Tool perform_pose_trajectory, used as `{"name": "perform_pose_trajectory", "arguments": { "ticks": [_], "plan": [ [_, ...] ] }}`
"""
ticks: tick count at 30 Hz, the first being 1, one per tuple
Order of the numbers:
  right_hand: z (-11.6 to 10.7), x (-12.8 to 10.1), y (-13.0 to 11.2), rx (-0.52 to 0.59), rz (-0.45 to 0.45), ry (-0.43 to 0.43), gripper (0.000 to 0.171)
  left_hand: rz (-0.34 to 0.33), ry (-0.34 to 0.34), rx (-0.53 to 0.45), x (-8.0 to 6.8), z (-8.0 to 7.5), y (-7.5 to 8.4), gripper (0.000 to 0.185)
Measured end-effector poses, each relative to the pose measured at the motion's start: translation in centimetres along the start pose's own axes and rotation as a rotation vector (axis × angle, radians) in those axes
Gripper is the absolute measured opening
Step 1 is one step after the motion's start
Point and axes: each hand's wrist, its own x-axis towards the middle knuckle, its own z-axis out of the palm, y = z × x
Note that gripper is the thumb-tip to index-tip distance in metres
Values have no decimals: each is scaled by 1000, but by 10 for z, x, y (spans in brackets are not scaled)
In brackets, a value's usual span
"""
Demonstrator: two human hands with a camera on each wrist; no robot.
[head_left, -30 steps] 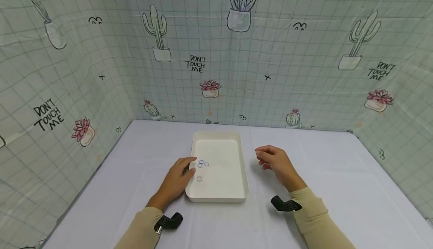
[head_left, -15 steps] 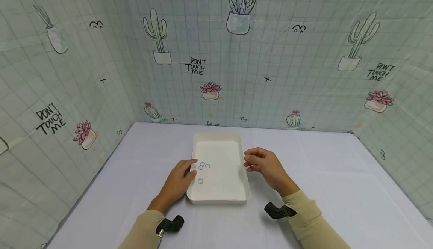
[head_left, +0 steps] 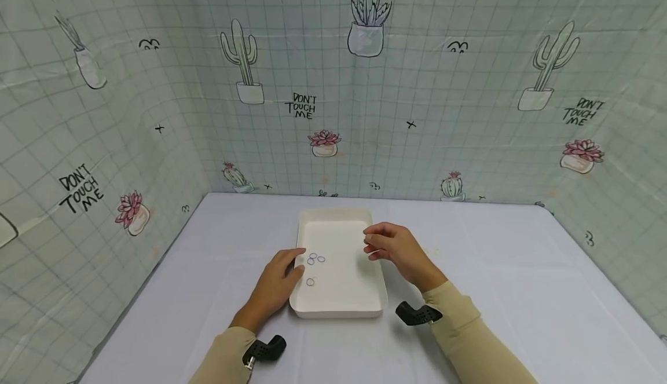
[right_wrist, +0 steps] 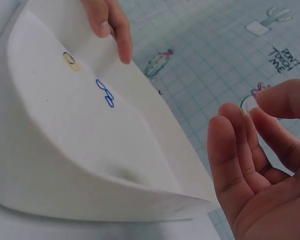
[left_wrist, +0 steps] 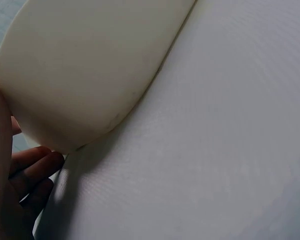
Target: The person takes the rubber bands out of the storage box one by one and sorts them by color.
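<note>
A white rectangular tray stands on the table. My left hand holds its left rim, with thumb and index finger over the edge; in the left wrist view other fingers curl outside the wall. Small blue rubber bands lie in a cluster near the tray's left side. Closer to me lie a blue band and a yellow band, overlapping. My right hand hovers at the tray's right rim, thumb and fingertips pinched together. A faint yellow trace, apparently a thin rubber band, shows at the fingertips, mostly hidden.
Faint yellow bands lie on the white table right of the tray. A grid-patterned cloth with plant drawings rises behind and at both sides. Black wrist cameras are strapped over the sleeves.
My right hand has moved left from above the table to the tray's right rim, keeping its pinch. The left hand stays at the left rim. The head view has shifted slightly.
</note>
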Motion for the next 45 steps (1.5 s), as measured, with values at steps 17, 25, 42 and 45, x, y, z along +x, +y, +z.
{"name": "perform_pose_trajectory", "arguments": {
  "ticks": [17, 25, 42, 45],
  "plan": [
    [17, 19, -6, -129, 79, -96, 33, 2, 4, -6, 1, 3, 2, 41],
    [21, 21, -2, -144, 88, -108, 32, -1, 4, 14, 2, 2, 3, 40],
    [31, 25, -2, -296, 58, -165, 31, -13, -2, 9, 1, -1, 4, 41],
    [34, 29, -1, -316, 81, -191, 31, -17, 0, 6, 2, 0, 4, 42]
  ]
}}
